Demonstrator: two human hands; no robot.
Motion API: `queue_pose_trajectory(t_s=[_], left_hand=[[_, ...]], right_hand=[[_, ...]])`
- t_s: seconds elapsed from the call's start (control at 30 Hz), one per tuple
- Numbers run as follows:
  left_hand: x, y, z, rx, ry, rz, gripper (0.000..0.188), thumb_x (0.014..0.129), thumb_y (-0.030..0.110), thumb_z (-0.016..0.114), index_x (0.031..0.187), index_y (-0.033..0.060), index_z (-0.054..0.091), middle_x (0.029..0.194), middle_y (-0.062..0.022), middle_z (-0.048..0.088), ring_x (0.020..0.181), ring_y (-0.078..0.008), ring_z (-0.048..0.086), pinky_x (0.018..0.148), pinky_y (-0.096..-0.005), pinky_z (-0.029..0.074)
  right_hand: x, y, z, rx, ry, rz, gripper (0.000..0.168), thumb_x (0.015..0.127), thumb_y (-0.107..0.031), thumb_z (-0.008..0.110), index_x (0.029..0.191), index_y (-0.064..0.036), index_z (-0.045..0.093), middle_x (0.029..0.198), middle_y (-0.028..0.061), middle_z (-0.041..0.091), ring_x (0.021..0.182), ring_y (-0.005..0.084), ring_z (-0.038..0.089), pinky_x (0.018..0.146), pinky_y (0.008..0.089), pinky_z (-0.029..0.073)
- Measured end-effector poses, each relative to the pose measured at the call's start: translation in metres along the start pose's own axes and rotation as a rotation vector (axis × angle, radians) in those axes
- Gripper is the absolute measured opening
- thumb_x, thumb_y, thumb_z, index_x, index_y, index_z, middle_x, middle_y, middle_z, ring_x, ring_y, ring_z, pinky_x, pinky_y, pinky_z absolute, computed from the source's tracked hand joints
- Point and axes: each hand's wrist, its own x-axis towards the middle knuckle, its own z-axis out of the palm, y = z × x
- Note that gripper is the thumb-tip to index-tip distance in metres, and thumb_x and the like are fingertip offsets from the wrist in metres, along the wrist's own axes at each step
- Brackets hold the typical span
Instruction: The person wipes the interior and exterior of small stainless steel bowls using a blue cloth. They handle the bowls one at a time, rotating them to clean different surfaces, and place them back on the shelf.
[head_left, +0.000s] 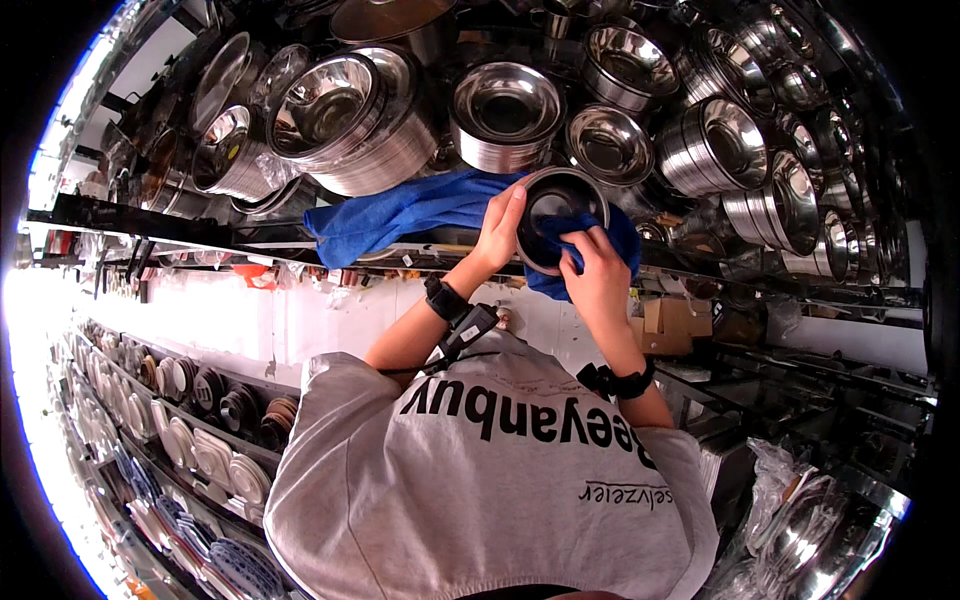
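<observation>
My left hand (497, 231) grips the left rim of a round metal bowl (556, 199), thumb along the edge. The bowl is tilted with its dark, shiny inside facing me. Inside it, the fingers of my right hand (598, 271) press a bunched blue cloth (559, 225) against the wall. More blue fabric (624, 244) shows behind and below the bowl on the right. A length of blue towel (409, 214) lies along the shelf front to the left. Whether these are one cloth is hidden behind the bowl.
Stacked stainless steel basins (506, 154) stand just beyond my hands. Larger basin stacks (382, 161) are to the left, and more bowl stacks (709, 146) to the right. The dark shelf edge (277, 255) runs below. Plate racks (217, 457) line the lower left; cardboard boxes (671, 326) sit lower right.
</observation>
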Motion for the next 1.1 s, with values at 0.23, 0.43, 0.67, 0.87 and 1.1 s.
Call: queue_pose_trajectory(t_s=[0.23,0.43,0.67,0.87,1.1], left_hand=[[0.001,-0.005,-0.002,-0.005,0.014,0.008,0.053,0.11,0.032,0.033,0.138,-0.0102,0.05,0.13,-0.0177,0.063,0.121,-0.0211,0.058,0.108,-0.0324,0.041],[0.002,-0.015,-0.006,0.072,0.031,0.048,0.054,0.11,0.032,0.031,0.139,-0.0091,0.049,0.133,-0.0185,0.062,0.125,-0.0217,0.055,0.111,-0.0336,0.037],[-0.005,-0.016,-0.013,0.199,0.04,-0.009,0.06,0.111,0.037,0.022,0.138,-0.0081,0.051,0.129,-0.0173,0.064,0.12,-0.0198,0.056,0.108,-0.0332,0.04],[-0.004,-0.025,-0.003,0.087,0.128,0.128,0.072,0.109,0.048,0.016,0.141,-0.0084,0.048,0.132,-0.0194,0.062,0.126,-0.0258,0.056,0.111,-0.0368,0.039],[-0.005,-0.006,0.003,0.127,0.133,0.123,0.06,0.11,0.041,0.031,0.139,-0.0071,0.051,0.132,-0.0171,0.062,0.124,-0.0231,0.056,0.111,-0.0342,0.038]], right_hand=[[0.022,0.021,0.013,-0.114,0.299,0.01,0.033,0.091,-0.011,0.069,0.12,0.0,0.055,0.1,0.0177,0.061,0.088,0.0368,0.066,0.074,0.0426,0.055],[0.06,0.014,0.026,-0.073,0.295,-0.031,0.021,0.095,-0.014,0.063,0.11,0.0,0.056,0.1,0.0219,0.061,0.086,0.0405,0.065,0.07,0.046,0.054],[0.053,-0.011,0.028,0.341,0.031,-0.302,0.024,0.095,-0.013,0.058,0.114,0.002,0.053,0.101,0.0234,0.06,0.087,0.0438,0.062,0.073,0.0487,0.052],[0.024,-0.006,0.01,0.471,-0.145,-0.39,0.025,0.09,-0.013,0.066,0.109,0.003,0.06,0.094,0.019,0.062,0.082,0.0416,0.063,0.07,0.0456,0.052],[0.002,0.022,-0.017,0.235,-0.221,-0.375,0.021,0.086,-0.011,0.068,0.106,-0.003,0.066,0.092,0.0113,0.06,0.075,0.0348,0.064,0.066,0.0424,0.054]])
